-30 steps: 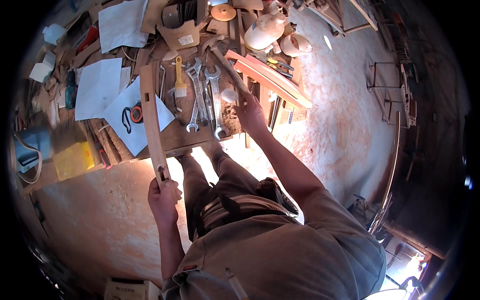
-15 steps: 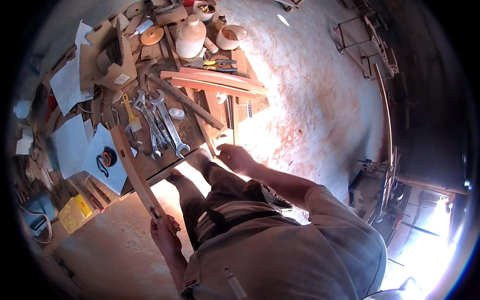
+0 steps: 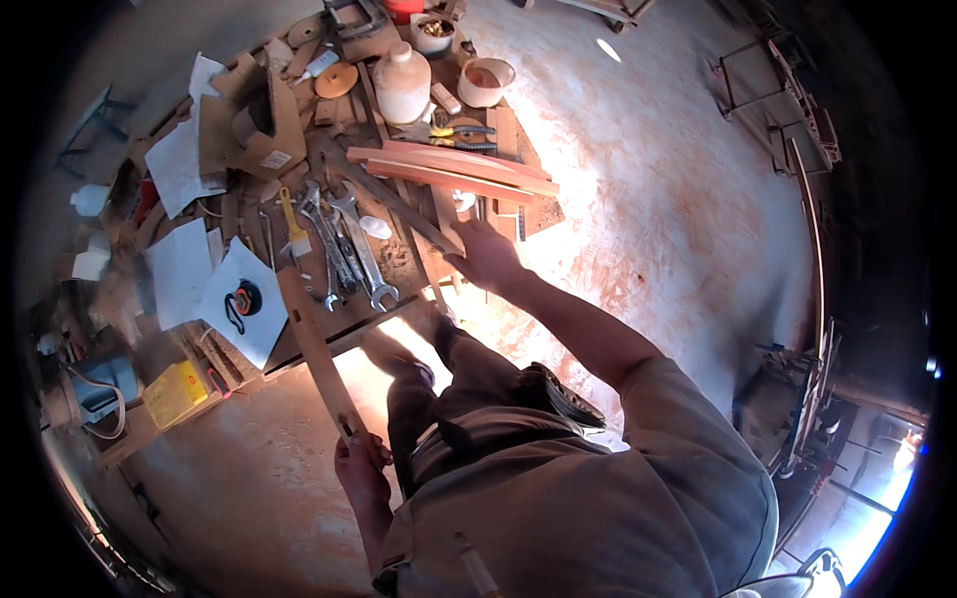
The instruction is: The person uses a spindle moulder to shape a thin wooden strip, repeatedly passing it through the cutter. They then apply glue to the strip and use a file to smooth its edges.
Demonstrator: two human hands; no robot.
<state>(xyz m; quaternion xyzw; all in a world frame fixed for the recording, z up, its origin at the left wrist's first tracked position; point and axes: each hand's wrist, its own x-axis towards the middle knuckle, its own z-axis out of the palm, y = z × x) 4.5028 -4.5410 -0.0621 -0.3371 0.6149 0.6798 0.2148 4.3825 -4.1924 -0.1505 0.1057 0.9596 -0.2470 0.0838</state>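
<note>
My left hand [image 3: 364,468] is closed around the near end of a long wooden bar [image 3: 317,349] with slots cut into it. The bar's far end reaches over the front edge of the workbench [image 3: 339,339]. My right hand [image 3: 485,256] is stretched out over the right part of the bench, thumb and fingers apart, with nothing seen in it. Just beyond it lie several reddish wooden strips [image 3: 449,171]. A grey-brown wooden stick [image 3: 404,204] ends beside its fingers. Large open-end wrenches [image 3: 357,244] lie left of that hand.
A tape measure [image 3: 243,298] rests on white paper at the left, near a yellow-handled brush [image 3: 294,224]. Farther back stand a white jug [image 3: 403,85], a round tub [image 3: 485,82] and a torn cardboard box [image 3: 274,140]. A yellow packet [image 3: 177,394] sits at the bench's left end.
My right hand has moved forward, from the bench's front edge toward the reddish strips, and its fingers have spread. My left hand still holds the slotted bar. The whole view has shifted slightly.
</note>
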